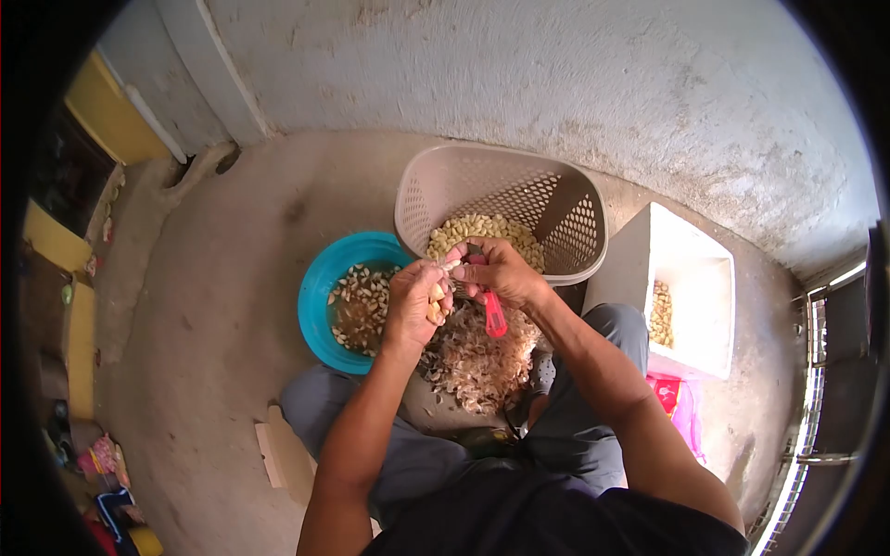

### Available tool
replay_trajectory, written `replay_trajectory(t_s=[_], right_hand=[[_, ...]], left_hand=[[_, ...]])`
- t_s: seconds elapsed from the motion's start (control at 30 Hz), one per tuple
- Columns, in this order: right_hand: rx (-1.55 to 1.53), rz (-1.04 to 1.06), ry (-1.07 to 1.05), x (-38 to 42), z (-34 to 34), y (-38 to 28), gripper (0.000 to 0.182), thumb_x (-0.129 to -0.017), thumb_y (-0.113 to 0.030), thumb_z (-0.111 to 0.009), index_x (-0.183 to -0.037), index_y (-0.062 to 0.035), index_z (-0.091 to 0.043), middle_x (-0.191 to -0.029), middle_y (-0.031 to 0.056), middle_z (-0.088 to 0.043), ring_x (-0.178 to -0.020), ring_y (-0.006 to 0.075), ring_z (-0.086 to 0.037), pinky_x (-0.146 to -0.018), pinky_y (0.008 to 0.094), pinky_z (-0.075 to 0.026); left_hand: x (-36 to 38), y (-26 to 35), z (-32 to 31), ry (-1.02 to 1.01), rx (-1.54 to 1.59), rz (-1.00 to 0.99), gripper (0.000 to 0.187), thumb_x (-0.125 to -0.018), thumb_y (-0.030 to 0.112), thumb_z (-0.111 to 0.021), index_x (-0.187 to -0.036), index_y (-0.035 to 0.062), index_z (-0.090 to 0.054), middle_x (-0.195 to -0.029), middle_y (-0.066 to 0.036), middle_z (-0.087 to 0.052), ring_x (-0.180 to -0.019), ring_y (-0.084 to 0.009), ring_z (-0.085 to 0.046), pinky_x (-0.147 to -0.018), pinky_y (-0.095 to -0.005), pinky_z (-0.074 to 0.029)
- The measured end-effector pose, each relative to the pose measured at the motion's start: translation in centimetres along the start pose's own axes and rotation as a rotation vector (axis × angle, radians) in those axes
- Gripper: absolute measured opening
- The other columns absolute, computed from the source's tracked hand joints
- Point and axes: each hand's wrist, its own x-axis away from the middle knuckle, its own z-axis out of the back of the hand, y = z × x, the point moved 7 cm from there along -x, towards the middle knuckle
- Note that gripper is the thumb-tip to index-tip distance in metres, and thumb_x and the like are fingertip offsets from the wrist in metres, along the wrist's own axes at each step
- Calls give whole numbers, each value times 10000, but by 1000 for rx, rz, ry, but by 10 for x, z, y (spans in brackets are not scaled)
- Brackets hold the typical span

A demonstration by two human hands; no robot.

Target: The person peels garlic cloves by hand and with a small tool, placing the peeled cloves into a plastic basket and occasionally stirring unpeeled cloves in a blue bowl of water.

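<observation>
My left hand [414, 301] is closed around several pale garlic cloves [435, 306]. Close beside it, my right hand [491, 273] grips a small tool with a red handle [495, 316], whose working end is hidden by the fingers. The fingertips of both hands meet at a small whitish clove [450, 265]. Below and left of them is a blue basin [320, 320] with cloves in liquid. Behind the hands, a beige perforated basket [491, 167] holds many peeled cloves [487, 228]. A heap of papery skins [477, 366] lies on the floor under my hands.
A white foam box [700, 315] with cloves inside stands to the right, with a pink bag [681, 408] below it. A flat piece of cardboard [284, 454] lies by my left leg. A wall [575, 74] rises behind the basket. Assorted items lie at the lower left.
</observation>
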Motion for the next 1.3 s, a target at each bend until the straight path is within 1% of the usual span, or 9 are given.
replay_trajectory(t_s=[0.53,0.83,0.93,0.97,1.03,1.07,1.1,1.17,1.3], right_hand=[[-247,258,121,34,1,-40,143,-971,-115,-688,-1010,-31,-578,-797,31,-614,-513,85,-529,-394,244,-404],[-216,437,88,129,-34,-125,171,-862,-28,-766,-980,2,-645,-672,15,-579,-457,59,-460,-395,215,-366],[-311,441,35,128,-28,-118,173,-862,-24,-760,-989,7,-647,-707,28,-606,-449,61,-456,-400,211,-363],[-344,436,13,125,-25,-114,173,-865,-24,-756,-997,4,-647,-726,35,-620,-445,62,-453,-400,211,-362],[14,386,265,112,-8,-110,206,-859,-11,-737,-1044,21,-651,-776,53,-656,-512,101,-528,-473,238,-442],[195,354,392,106,6,-106,227,-855,-4,-727,-1067,30,-653,-801,62,-674,-545,121,-565,-509,251,-481],[732,711,552,95,27,-97,350,-820,34,-693,-1166,46,-639,-865,83,-690,-719,181,-638,-684,309,-540],[871,684,589,98,35,-77,411,-784,13,-696,-1190,49,-643,-890,105,-689,-833,205,-643,-787,338,-526],[623,247,309,117,-3,-14,336,-803,-96,-761,-1107,26,-687,-895,106,-689,-808,183,-634,-755,328,-514]], left_hand=[[49,17,-25,-66,-27,-126,133,-926,101,-622,-819,33,-582,-698,-61,-586,-478,-162,-576,-338,-260,-407],[87,-4,-34,-117,-457,-86,140,-877,102,-732,-804,-3,-675,-602,-42,-605,-435,-100,-537,-375,-248,-398],[95,-22,-36,-171,-789,-168,145,-864,100,-769,-847,-30,-707,-622,-44,-637,-489,-81,-548,-444,-274,-420],[97,-26,-34,-153,-1051,-389,160,-852,108,-780,-901,-33,-722,-669,-65,-671,-535,-114,-598,-488,-315,-465],[101,-32,-34,-50,-1278,-415,196,-851,122,-778,-964,-30,-728,-714,-89,-695,-584,-147,-644,-540,-336,-506],[96,-43,-26,-91,-1167,-655,234,-855,137,-780,-1000,-39,-727,-686,-86,-671,-524,-157,-621,-488,-318,-490],[91,-51,-15,-71,-966,-422,235,-862,140,-776,-1002,-41,-724,-678,-82,-658,-502,-158,-606,-467,-311,-481],[84,-66,2,-27,-551,25,237,-876,147,-767,-1004,-46,-718,-661,-75,-632,-457,-162,-577,-423,-297,-462],[73,-75,24,22,55,258,325,-969,348,-683,-911,29,-662,-653,-23,-587,-431,-146,-521,-354,-285,-388]])
